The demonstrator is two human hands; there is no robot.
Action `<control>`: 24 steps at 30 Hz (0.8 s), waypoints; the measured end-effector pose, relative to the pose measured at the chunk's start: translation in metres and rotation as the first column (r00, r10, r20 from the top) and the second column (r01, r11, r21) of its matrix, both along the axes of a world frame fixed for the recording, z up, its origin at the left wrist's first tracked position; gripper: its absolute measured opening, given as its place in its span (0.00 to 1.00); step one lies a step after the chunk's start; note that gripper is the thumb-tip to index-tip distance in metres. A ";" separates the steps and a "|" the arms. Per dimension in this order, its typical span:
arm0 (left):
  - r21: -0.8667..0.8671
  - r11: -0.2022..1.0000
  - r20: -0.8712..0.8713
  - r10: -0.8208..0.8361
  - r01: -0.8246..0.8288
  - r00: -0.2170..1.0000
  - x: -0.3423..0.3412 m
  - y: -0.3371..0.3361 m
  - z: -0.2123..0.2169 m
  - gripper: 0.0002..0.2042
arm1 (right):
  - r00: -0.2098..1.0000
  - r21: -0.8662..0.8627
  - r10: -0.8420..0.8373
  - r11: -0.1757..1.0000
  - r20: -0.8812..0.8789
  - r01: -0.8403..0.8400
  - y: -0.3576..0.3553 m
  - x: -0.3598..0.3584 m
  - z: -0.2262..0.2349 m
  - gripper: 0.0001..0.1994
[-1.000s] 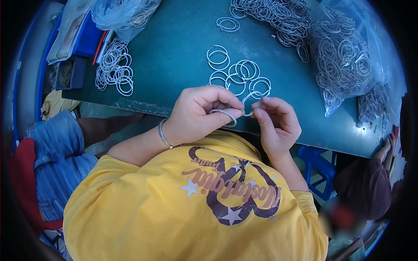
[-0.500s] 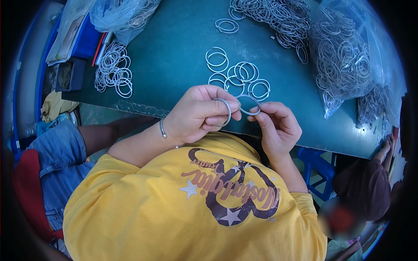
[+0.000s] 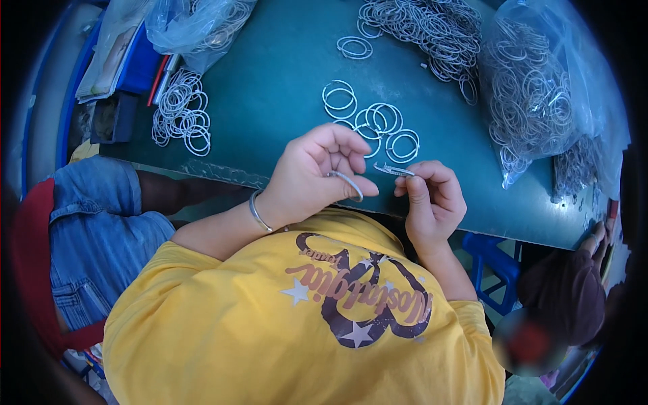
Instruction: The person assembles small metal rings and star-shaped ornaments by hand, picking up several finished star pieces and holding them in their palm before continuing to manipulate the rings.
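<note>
Bangle: a thin silver metal bangle [image 3: 347, 182] sits pinched between the thumb and fingers of the left hand [image 3: 314, 175], just above the near edge of the table [image 3: 270, 88].
Second piece: the right hand [image 3: 432, 199] pinches a short, slim silver strip [image 3: 393, 170] at its fingertips, its tip close to the bangle but not touching it.
Grip: both hands are closed on their pieces; fingers curled, thumbs pressing.
Doing it well: in my judgement, keep the bangle steady in the left hand and bring the strip in level, with a light pinch so the thin metal does not bend.
Materials: loose bangles [image 3: 368, 118] lie flat mid-table, round, shiny and hard; a tangled heap [image 3: 425, 27] lies at the far edge.
Bags: clear, crinkled plastic bags [image 3: 533, 94] of bangles stand at the right edge.
Surface: the table is smooth, dull teal.
</note>
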State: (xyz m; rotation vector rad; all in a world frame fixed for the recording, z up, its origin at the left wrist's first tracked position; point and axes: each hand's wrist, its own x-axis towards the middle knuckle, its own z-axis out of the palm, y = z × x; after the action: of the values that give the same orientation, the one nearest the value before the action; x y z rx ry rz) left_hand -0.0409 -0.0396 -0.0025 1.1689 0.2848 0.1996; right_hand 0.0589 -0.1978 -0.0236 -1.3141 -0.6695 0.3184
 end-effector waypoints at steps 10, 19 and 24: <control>-0.155 0.919 0.010 0.368 -0.362 0.930 -0.005 0.044 0.013 0.08 | 0.749 -0.419 0.298 0.908 0.592 -0.030 0.047 0.026 0.031 0.08; 0.514 0.526 0.344 0.597 -0.677 0.725 0.021 0.194 0.097 0.10 | 0.569 -0.593 0.444 0.799 0.692 0.098 0.074 0.025 0.038 0.12; 0.982 -0.126 0.186 0.608 -0.138 0.772 0.041 0.265 0.069 0.17 | 0.832 -0.438 0.319 0.893 0.454 -0.103 0.071 0.032 0.032 0.02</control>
State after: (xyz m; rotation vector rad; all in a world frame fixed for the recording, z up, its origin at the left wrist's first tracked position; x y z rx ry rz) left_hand 0.0000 0.2250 0.0668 2.6525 0.9493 0.8839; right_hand 0.0906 -0.1272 0.0082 -1.7432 -1.2704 0.2936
